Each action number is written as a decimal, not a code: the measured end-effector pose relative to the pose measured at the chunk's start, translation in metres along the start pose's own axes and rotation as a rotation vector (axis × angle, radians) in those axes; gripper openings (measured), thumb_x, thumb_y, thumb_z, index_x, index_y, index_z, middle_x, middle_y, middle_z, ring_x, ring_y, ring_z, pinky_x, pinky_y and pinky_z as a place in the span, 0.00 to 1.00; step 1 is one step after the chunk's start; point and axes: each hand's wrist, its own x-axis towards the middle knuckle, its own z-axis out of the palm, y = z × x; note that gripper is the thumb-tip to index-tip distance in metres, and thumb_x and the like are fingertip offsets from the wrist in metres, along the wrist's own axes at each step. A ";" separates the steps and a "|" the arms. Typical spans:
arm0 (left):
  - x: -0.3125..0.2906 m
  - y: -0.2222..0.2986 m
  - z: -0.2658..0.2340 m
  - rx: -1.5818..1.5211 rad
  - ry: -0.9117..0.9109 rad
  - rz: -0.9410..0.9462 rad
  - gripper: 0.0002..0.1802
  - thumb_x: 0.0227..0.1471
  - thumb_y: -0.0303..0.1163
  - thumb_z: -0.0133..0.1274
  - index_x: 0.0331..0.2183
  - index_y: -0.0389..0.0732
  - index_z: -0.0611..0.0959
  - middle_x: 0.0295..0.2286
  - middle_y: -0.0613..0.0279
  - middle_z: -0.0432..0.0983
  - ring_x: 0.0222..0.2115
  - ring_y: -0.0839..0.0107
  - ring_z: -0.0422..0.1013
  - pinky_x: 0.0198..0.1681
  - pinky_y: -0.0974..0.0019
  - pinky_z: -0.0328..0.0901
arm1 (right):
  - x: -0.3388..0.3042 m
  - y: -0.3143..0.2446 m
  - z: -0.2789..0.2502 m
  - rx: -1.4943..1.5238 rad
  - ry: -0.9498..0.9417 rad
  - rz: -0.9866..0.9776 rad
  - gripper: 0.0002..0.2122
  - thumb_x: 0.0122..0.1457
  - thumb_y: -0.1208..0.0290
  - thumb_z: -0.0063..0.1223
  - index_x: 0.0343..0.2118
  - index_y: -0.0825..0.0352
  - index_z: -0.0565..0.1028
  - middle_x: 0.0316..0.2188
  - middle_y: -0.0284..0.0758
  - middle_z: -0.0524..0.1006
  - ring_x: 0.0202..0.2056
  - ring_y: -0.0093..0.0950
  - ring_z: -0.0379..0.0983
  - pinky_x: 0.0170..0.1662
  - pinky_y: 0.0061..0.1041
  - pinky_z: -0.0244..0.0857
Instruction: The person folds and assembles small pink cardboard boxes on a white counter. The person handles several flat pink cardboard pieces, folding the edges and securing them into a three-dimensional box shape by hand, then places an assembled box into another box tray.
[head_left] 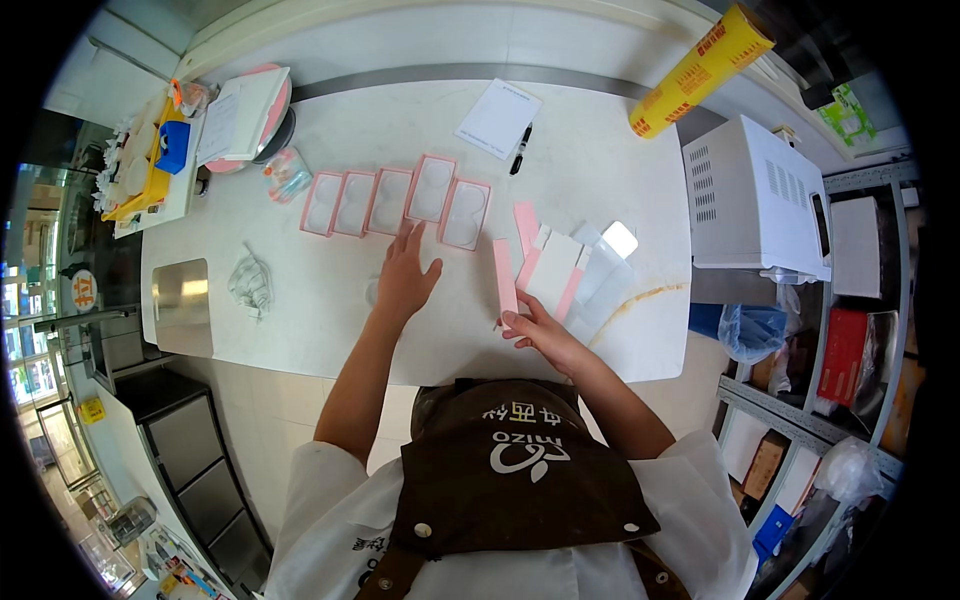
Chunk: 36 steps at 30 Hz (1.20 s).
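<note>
My left hand point(405, 275) lies flat on the white counter point(330, 300), fingers spread, its fingertips just below a row of several pink-rimmed clear trays point(395, 202). It holds nothing. My right hand point(540, 332) pinches the lower end of a narrow pink folded box point(504, 277), which points away from me. Right of that box lies a fanned pile of flat pink and white box blanks point(565, 268).
A white notepad point(498, 118) and black marker point(521, 148) lie at the counter's far side. A yellow roll point(700, 72) leans near a white microwave-like appliance point(755, 200). A crumpled plastic bag point(250, 283), a small clear container point(288, 174) and a metal plate point(182, 305) sit left. Shelves stand on the right.
</note>
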 end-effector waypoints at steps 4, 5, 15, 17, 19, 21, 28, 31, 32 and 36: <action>0.049 -0.009 0.028 0.368 -0.020 0.176 0.43 0.55 0.45 0.61 0.67 0.50 0.61 0.66 0.49 0.54 0.68 0.47 0.49 0.67 0.38 0.48 | 0.023 0.003 -0.003 0.089 0.063 0.035 0.45 0.61 0.43 0.57 0.72 0.60 0.46 0.53 0.36 0.72 0.49 0.26 0.71 0.51 0.27 0.65; 0.059 -0.012 0.036 0.425 -0.018 0.203 0.44 0.55 0.46 0.61 0.68 0.52 0.61 0.67 0.50 0.53 0.68 0.46 0.48 0.67 0.35 0.46 | 0.026 0.001 -0.004 0.073 0.061 0.038 0.45 0.61 0.43 0.57 0.72 0.60 0.46 0.52 0.36 0.72 0.49 0.26 0.71 0.51 0.27 0.65; 0.104 -0.012 0.080 0.287 0.035 0.019 0.40 0.59 0.53 0.52 0.68 0.53 0.61 0.68 0.51 0.51 0.68 0.44 0.48 0.68 0.32 0.40 | 0.054 -0.010 -0.015 0.021 0.131 0.091 0.44 0.62 0.42 0.55 0.72 0.61 0.48 0.52 0.34 0.71 0.48 0.25 0.72 0.49 0.26 0.65; 0.106 -0.014 0.078 0.200 0.078 0.053 0.40 0.60 0.52 0.51 0.68 0.51 0.61 0.68 0.52 0.50 0.68 0.45 0.48 0.69 0.35 0.40 | 0.056 -0.020 -0.013 0.009 0.120 0.090 0.43 0.62 0.43 0.55 0.72 0.61 0.49 0.52 0.34 0.72 0.47 0.25 0.72 0.49 0.27 0.65; 0.101 -0.031 0.071 0.215 0.151 0.022 0.40 0.60 0.51 0.52 0.68 0.50 0.61 0.69 0.53 0.49 0.69 0.48 0.47 0.70 0.37 0.40 | 0.057 -0.022 -0.013 -0.004 0.117 0.075 0.43 0.62 0.43 0.55 0.71 0.61 0.49 0.52 0.34 0.72 0.47 0.25 0.72 0.49 0.27 0.65; 0.094 -0.054 0.056 0.277 0.187 -0.017 0.40 0.60 0.50 0.52 0.68 0.50 0.60 0.69 0.54 0.48 0.69 0.50 0.46 0.70 0.39 0.40 | 0.057 -0.024 -0.015 -0.007 0.117 0.066 0.42 0.62 0.43 0.55 0.71 0.61 0.50 0.52 0.34 0.72 0.48 0.25 0.72 0.49 0.27 0.65; 0.067 -0.103 0.014 0.512 -0.048 0.058 0.42 0.61 0.52 0.51 0.70 0.52 0.56 0.70 0.56 0.43 0.71 0.55 0.40 0.71 0.41 0.37 | 0.056 -0.015 -0.019 -0.047 0.098 0.097 0.42 0.63 0.43 0.55 0.72 0.61 0.50 0.51 0.34 0.72 0.47 0.25 0.71 0.48 0.27 0.65; 0.082 -0.110 0.026 0.569 -0.007 0.108 0.42 0.60 0.52 0.51 0.70 0.52 0.56 0.70 0.56 0.43 0.71 0.53 0.40 0.72 0.41 0.36 | 0.056 -0.010 -0.011 -0.071 0.069 0.095 0.42 0.62 0.43 0.56 0.72 0.61 0.50 0.50 0.35 0.72 0.47 0.25 0.71 0.48 0.26 0.65; 0.091 -0.107 0.028 0.577 0.018 0.118 0.42 0.60 0.52 0.51 0.70 0.52 0.56 0.70 0.55 0.43 0.71 0.53 0.40 0.72 0.41 0.36 | 0.055 -0.009 -0.009 -0.078 0.061 0.092 0.43 0.62 0.43 0.56 0.72 0.61 0.50 0.50 0.35 0.73 0.47 0.25 0.71 0.47 0.26 0.65; 0.118 -0.083 0.030 0.501 0.030 0.100 0.43 0.57 0.49 0.53 0.69 0.51 0.58 0.70 0.54 0.44 0.71 0.47 0.40 0.71 0.39 0.37 | 0.053 -0.008 -0.008 -0.132 0.110 0.046 0.42 0.61 0.50 0.60 0.71 0.65 0.51 0.49 0.39 0.75 0.44 0.25 0.72 0.45 0.26 0.68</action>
